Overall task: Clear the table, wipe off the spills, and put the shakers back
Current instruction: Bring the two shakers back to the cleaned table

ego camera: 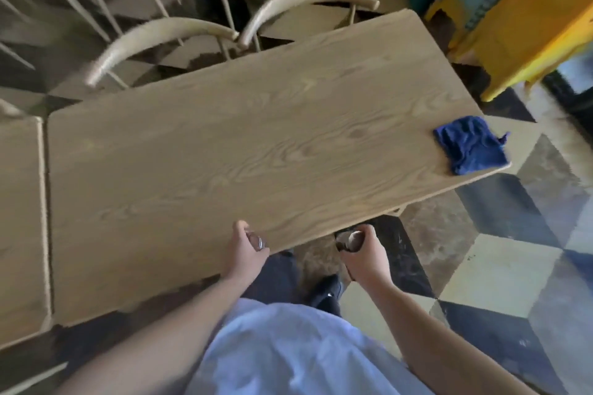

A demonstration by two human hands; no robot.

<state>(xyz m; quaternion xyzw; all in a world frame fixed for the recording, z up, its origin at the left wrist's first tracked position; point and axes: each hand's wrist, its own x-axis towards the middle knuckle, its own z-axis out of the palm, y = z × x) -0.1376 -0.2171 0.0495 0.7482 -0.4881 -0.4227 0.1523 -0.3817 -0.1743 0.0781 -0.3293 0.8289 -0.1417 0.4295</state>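
A light wooden table (244, 138) fills the middle of the head view. My left hand (245, 250) is over the table's near edge, shut on a small shaker with a metal top (256, 240). My right hand (364, 253) is just off the near edge, above the floor, shut on a second, darker shaker (348, 239). Both shakers are mostly hidden by my fingers. A crumpled blue cloth (470, 144) lies on the table's right corner, far from both hands.
Two pale curved-back chairs (199, 32) stand along the table's far side. A second wooden table (19, 218) abuts on the left. A yellow piece of furniture (526, 26) stands at the top right. The floor is checkered tile (513, 266).
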